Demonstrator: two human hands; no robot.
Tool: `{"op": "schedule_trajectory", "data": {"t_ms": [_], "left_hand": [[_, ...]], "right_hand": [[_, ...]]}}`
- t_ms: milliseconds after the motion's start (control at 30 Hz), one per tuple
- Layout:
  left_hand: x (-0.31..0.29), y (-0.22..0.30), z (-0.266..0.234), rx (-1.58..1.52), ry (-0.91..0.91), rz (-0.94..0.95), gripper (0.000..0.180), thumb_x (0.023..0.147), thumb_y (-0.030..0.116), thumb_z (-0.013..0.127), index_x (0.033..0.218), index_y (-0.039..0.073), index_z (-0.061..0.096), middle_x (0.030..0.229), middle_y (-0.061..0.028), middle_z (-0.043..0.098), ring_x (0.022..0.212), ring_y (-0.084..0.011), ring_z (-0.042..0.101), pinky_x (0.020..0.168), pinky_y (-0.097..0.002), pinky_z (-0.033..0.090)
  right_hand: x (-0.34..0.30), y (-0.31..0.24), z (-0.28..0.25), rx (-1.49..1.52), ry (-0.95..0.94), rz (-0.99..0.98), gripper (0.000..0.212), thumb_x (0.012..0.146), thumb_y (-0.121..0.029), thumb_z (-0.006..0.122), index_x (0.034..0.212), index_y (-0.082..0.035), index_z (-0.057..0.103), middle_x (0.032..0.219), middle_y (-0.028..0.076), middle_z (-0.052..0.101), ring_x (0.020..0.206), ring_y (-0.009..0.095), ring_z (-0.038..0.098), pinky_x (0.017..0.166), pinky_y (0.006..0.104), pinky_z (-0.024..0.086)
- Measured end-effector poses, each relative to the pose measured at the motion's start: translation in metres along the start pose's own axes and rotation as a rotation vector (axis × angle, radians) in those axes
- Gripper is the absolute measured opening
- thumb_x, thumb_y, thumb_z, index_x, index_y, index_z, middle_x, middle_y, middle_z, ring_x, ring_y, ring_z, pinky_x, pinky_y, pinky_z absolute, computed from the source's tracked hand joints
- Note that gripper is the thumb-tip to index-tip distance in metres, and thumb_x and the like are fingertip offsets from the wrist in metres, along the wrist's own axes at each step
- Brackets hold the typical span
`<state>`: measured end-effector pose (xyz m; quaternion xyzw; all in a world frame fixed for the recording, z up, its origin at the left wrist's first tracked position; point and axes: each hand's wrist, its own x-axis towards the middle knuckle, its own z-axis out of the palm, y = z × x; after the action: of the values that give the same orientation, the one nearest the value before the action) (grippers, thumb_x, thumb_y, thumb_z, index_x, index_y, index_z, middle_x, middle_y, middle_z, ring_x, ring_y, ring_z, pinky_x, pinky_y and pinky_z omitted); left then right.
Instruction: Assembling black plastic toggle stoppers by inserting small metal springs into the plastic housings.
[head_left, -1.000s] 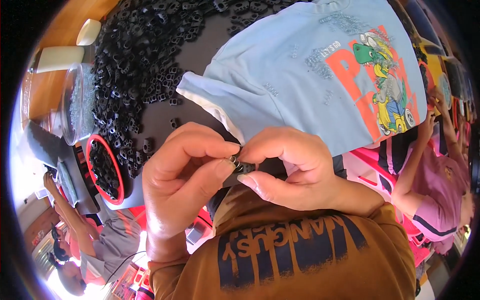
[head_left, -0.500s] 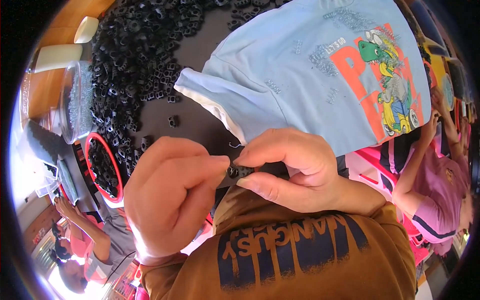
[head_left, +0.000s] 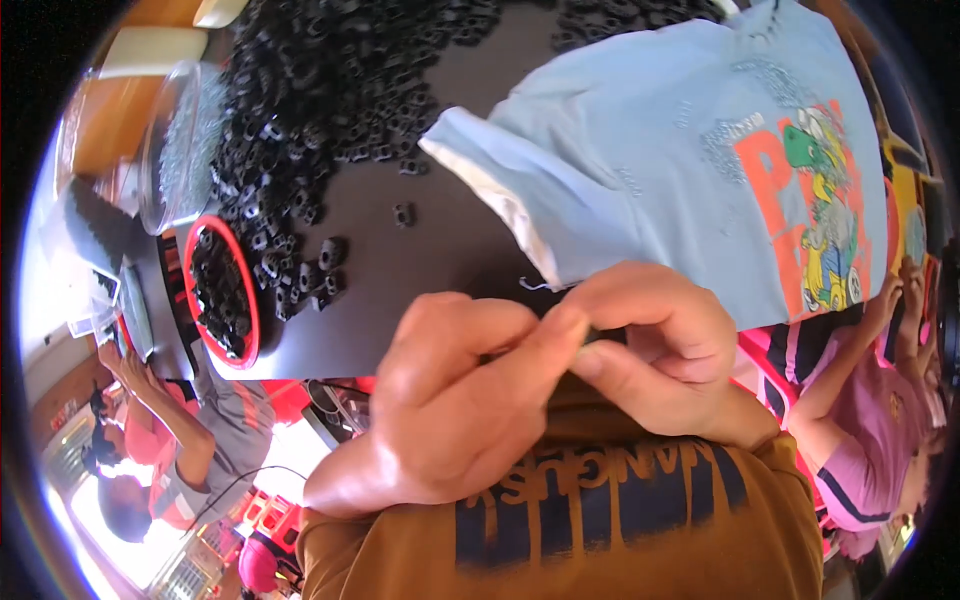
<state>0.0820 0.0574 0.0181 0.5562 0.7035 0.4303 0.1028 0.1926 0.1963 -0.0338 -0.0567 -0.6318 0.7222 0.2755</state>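
My left hand (head_left: 470, 385) and my right hand (head_left: 665, 345) meet at the fingertips just past the table's near edge. The left thumb and forefinger pinch closed, and whatever they hold is hidden. Between my right thumb and forefinger a dark sliver of a small black plastic part (head_left: 592, 336) shows, mostly covered by fingers. Beyond my hands a light blue cloth shirt (head_left: 640, 190) with a cartoon print lies on the dark table (head_left: 370, 240). Tiny metal pieces, like small springs (head_left: 770, 80), are scattered on it.
A large heap of black plastic parts (head_left: 300, 110) covers the far left of the table. Near the left edge stand a red-rimmed bowl (head_left: 254, 320) of black parts and a clear tub (head_left: 180, 150) of tiny metal pieces. Other people sit at left and right.
My hands have shifted right in the view and come together at the fingertips. The small part visible between them before is now mostly covered. The whole view has also shifted.
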Motion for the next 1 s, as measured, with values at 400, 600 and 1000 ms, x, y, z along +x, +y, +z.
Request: {"op": "schedule_trajectory", "data": {"t_ms": [400, 600, 1000], "left_hand": [[0.004, -0.039, -0.020, 0.449, 0.249, -0.282, 0.022, 0.082, -0.003, 0.060, 0.102, 0.001, 0.066, 0.088, -0.0122, 0.058, 0.072, -0.0221, 0.057, 0.063, -0.0282, 0.046], [0.005, -0.048, -0.020, 0.492, 0.123, -0.348, 0.017, 0.082, 0.001, 0.060, 0.098, 0.001, 0.065, 0.086, -0.0125, 0.057, 0.076, -0.0283, 0.055, 0.069, -0.0348, 0.044], [0.008, 0.000, -0.021, -0.606, 0.180, -0.587, 0.025, 0.076, -0.012, 0.060, 0.100, -0.005, 0.061, 0.091, -0.0070, 0.056, 0.077, -0.0089, 0.053, 0.066, -0.0195, 0.042]], "right_hand": [[0.000, -0.002, 0.004, 0.140, 0.016, 0.128, 0.016, 0.079, 0.004, 0.068, 0.095, 0.003, 0.062, 0.088, 0.013, 0.066, 0.076, 0.018, 0.063, 0.068, 0.0258, 0.048], [0.003, 0.002, 0.003, 0.047, -0.035, 0.042, 0.017, 0.078, 0.003, 0.069, 0.094, 0.002, 0.062, 0.084, 0.009, 0.065, 0.069, 0.014, 0.062, 0.062, 0.0240, 0.047], [0.002, 0.002, 0.002, 0.035, -0.016, 0.013, 0.017, 0.077, 0.000, 0.071, 0.092, 0.000, 0.062, 0.076, 0.008, 0.061, 0.062, 0.015, 0.058, 0.056, 0.0256, 0.044]]}}
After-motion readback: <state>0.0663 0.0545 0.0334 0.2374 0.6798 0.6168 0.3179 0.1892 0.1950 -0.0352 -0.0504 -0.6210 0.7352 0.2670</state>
